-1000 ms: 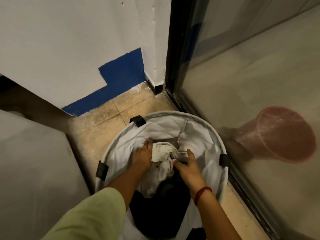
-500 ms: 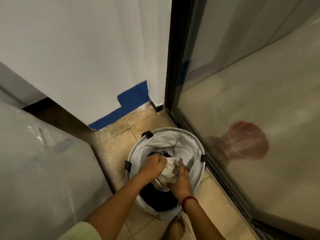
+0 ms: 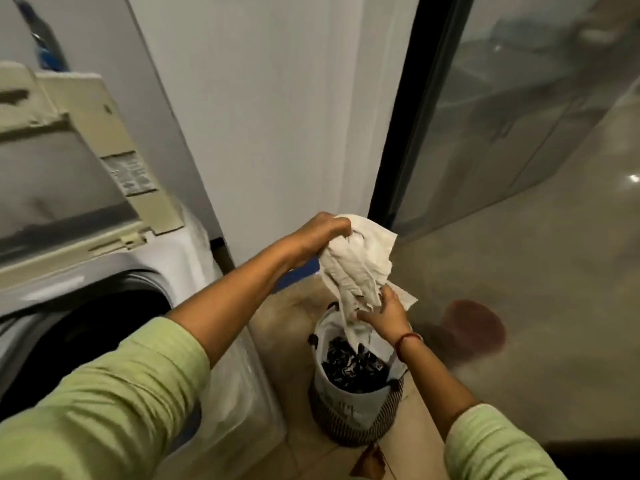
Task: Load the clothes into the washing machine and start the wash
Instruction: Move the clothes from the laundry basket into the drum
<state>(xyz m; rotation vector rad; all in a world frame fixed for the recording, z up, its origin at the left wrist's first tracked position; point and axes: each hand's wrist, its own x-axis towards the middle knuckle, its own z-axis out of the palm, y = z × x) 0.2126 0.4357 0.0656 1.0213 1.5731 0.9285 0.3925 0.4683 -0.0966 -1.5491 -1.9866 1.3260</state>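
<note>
Currently, seen from a head-worn camera looking down, a person in pale green sleeves holds a crumpled white cloth (image 3: 356,265) in the air over a laundry basket (image 3: 346,407) that stands on the tiled floor (image 3: 287,323). The left hand (image 3: 322,233) is closed in a fist round the top of the cloth. The right hand (image 3: 384,306), lower down, curls its fingers into the hanging folds. The cloth's tail dangles into the basket's mouth, where dark clothes (image 3: 356,367) lie. Just beside the basket, to the left, is a top-loading washing machine (image 3: 194,251) with its lid (image 3: 69,133) raised and its dark drum opening (image 3: 93,330) uncovered. The step in hand looks like loading: carrying one piece from basket to machine. The next move likely calls for swinging the cloth left, clear of the basket rim, and dropping it into the drum, with the loose tail gathered up so that it does not snag.
</note>
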